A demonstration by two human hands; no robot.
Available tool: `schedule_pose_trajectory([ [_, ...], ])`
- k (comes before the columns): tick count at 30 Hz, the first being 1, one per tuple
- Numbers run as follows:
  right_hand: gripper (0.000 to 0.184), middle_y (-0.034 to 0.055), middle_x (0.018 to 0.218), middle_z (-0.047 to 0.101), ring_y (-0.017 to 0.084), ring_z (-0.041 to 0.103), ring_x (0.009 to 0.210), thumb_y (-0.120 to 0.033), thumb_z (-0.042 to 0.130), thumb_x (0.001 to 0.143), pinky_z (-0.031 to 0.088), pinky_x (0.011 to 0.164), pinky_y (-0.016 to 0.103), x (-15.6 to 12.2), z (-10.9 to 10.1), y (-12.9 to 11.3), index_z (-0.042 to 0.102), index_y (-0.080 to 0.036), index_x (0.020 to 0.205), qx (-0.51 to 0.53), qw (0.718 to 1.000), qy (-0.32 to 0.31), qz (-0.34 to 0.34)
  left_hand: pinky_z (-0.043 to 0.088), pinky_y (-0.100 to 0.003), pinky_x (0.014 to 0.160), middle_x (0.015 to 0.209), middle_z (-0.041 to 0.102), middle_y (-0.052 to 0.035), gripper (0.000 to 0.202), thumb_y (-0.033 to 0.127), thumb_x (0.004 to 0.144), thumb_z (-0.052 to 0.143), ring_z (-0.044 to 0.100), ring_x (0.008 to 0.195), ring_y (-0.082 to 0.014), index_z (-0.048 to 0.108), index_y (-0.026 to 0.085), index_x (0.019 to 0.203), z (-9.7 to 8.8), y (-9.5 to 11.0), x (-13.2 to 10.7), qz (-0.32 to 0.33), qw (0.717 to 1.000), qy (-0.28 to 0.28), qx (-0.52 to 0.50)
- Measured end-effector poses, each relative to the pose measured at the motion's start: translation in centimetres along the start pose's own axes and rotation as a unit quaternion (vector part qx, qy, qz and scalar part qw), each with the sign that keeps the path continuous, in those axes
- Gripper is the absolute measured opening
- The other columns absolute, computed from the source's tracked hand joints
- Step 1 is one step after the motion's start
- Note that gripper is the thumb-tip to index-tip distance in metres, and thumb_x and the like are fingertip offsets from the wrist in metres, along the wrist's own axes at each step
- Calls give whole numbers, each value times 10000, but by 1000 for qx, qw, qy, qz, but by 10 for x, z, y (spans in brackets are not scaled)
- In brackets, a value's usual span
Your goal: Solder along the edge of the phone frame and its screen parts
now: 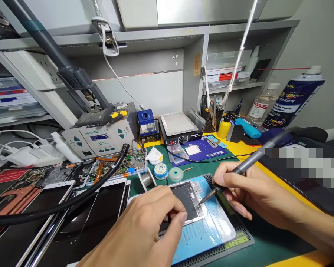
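My right hand grips a soldering iron like a pen, its tip resting at small contacts near the right end of a white-edged phone screen. The screen seems to lie back side up, with a dark panel and a silvery strip showing. My left hand lies over its near left part, fingers curled and thumb against the edge; a dark bit under these fingers is partly hidden. Beneath the screen is a shiny blue sheet on a grey perforated mat.
Solder wire spool, round tins and a hot plate stand behind. Several phones lie at left, under a black hose. A grey station, spray can and pixelated dark device flank the mat.
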State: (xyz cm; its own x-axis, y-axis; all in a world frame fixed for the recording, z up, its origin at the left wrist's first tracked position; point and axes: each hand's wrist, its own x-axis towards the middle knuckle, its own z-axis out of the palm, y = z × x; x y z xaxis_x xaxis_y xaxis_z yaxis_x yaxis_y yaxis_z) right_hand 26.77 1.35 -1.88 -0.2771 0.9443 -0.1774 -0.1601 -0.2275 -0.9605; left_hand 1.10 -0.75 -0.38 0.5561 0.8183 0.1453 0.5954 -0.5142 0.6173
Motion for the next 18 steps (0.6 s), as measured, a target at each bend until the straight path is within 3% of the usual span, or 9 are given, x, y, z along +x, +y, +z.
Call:
schedule_pose_trajectory([
  [8, 291, -42, 448, 558, 72, 460, 367, -388, 860, 843, 400, 358, 125, -5, -1, 5, 689, -169, 755, -66, 996, -54, -9, 375, -239, 570, 809, 667, 39, 218, 243, 993, 555, 521, 638, -92, 672, 238, 810, -8, 2, 0, -42, 999, -30, -13],
  [15, 429, -53, 443, 537, 62, 436, 367, -537, 881, 853, 359, 360, 115, -3, 1, 5, 674, -171, 767, -107, 992, -68, -6, 348, -252, 543, 845, 688, 43, 184, 248, 995, 563, 507, 620, -89, 684, 245, 856, -5, -1, 1, -39, 998, -37, -13],
  [18, 414, -58, 458, 543, 67, 449, 369, -524, 865, 882, 360, 363, 122, -3, 0, 5, 666, -178, 772, -98, 992, -74, -9, 345, -254, 539, 836, 685, 43, 187, 246, 990, 564, 495, 610, -90, 677, 244, 842, -5, 0, 2, -40, 999, -34, -13],
])
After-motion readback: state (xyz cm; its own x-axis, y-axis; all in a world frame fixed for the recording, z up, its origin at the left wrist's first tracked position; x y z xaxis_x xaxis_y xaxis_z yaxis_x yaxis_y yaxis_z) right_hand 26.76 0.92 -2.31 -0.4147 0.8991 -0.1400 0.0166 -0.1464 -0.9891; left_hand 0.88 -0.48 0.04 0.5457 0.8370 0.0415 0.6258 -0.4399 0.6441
